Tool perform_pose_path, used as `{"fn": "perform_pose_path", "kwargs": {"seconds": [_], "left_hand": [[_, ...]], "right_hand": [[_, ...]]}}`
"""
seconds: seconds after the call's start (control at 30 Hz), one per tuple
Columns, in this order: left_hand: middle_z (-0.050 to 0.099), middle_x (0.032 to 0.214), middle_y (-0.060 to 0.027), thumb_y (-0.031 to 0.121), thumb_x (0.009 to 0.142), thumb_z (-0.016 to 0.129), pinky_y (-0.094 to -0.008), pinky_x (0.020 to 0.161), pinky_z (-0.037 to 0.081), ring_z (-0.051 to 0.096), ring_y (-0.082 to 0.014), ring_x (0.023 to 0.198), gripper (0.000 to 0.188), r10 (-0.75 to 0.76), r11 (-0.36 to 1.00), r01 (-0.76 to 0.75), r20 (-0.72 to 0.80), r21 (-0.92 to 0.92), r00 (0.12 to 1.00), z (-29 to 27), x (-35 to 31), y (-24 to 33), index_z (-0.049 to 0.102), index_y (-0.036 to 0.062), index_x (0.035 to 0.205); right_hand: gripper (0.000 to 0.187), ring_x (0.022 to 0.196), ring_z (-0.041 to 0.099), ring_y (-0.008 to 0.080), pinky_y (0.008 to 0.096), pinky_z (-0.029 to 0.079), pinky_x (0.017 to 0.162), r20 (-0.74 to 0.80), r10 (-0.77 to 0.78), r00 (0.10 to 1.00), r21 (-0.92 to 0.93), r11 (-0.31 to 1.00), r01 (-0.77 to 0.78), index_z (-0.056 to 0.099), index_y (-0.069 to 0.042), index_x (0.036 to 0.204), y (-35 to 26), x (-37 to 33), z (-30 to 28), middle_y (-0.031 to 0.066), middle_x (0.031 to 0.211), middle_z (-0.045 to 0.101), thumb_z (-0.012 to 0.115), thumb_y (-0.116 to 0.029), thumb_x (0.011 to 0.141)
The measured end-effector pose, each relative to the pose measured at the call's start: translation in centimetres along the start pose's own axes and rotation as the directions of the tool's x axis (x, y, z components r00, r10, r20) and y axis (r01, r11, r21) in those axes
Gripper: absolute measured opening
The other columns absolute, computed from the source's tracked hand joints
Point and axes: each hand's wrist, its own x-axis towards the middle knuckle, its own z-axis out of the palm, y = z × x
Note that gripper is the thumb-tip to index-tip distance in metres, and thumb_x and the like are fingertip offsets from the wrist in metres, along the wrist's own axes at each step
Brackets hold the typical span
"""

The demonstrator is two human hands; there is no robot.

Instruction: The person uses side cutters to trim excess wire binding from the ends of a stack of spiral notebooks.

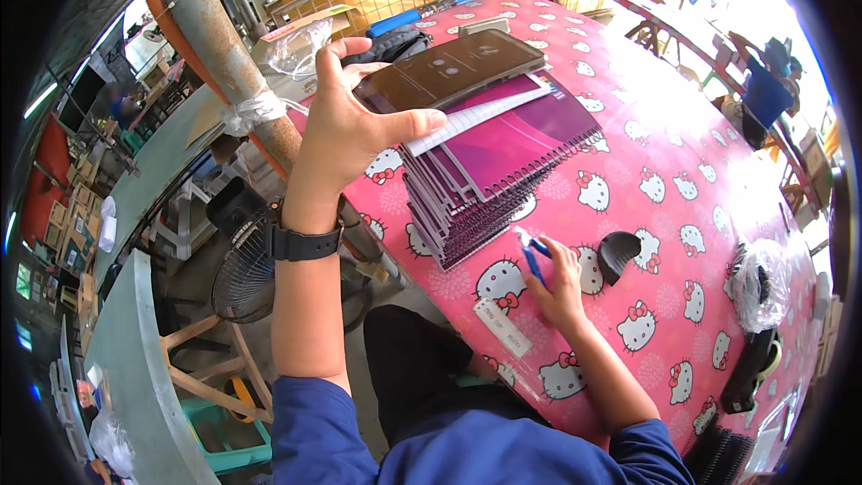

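Note:
A dark smartphone point(453, 67) is above a stack of purple spiral-bound notebooks point(530, 139), with a lined white paper strip point(485, 112) between them. My left hand point(355, 112) grips the phone's left end, thumb along its near edge and fingers at the far side. It is hard to see whether the phone rests on the stack. My right hand point(561, 283) is closed around small blue-handled pliers point(532, 256), which point toward the notebooks' coils. A black half-round piece point(618, 256) lies just right of that hand, and a white label strip point(503, 328) lies nearer me.
A pink cartoon-print cloth covers the table point(642, 332). On the right are a plastic-wrapped roll point(763, 283), a black tape dispenser point(752, 373) and black binding coils point(718, 454). A rusty pole point(211, 36) and a fan point(242, 269) stand at left. Another person point(768, 90) sits far right.

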Motion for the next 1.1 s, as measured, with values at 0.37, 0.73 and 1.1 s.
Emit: {"fn": "perform_pose_path", "kwargs": {"seconds": [0.37,0.73,1.1], "left_hand": [[0.053,0.111,-0.0259,0.027,0.058,0.091,-0.0298,0.087,0.049,0.058,-0.0240,0.101,0.100,-0.013,0.996,0.007,-0.066,-0.094,0.998,1.1,-0.1,0.4,0.025,-0.0058,0.126],[0.040,0.121,-0.0212,0.027,0.053,0.092,-0.0414,0.087,0.050,0.050,-0.0333,0.113,0.100,-0.078,0.982,0.125,-0.299,0.141,0.951,-4.8,-1.2,-16.0,0.026,-0.0021,0.124],[0.038,0.133,-0.0255,0.019,0.068,0.078,-0.0477,0.103,0.034,0.039,-0.0412,0.124,0.066,0.245,0.745,-0.061,-0.188,0.664,0.951,0.4,-10.8,-25.5,0.042,0.0030,0.122]], "right_hand": [[0.063,0.129,0.037,0.0309,0.0462,0.018,0.107,-0.124,-0.683,0.719,-0.423,0.692,0.585,0.050,-0.007,0.128,-14.4,11.2,-5.4,0.0113,0.133,0.048,0.065,-0.046,0.080],[0.053,0.107,0.044,0.0276,0.0428,0.027,0.096,-0.184,-0.691,0.699,-0.320,0.715,0.622,0.059,-0.010,0.117,-14.5,11.7,-4.8,0.0076,0.113,0.052,0.063,-0.048,0.080],[0.053,0.109,0.043,0.0281,0.0430,0.028,0.096,-0.199,-0.666,0.719,-0.311,0.739,0.598,0.059,-0.012,0.117,-13.8,11.6,-5.0,0.0069,0.114,0.052,0.063,-0.050,0.081]]}}
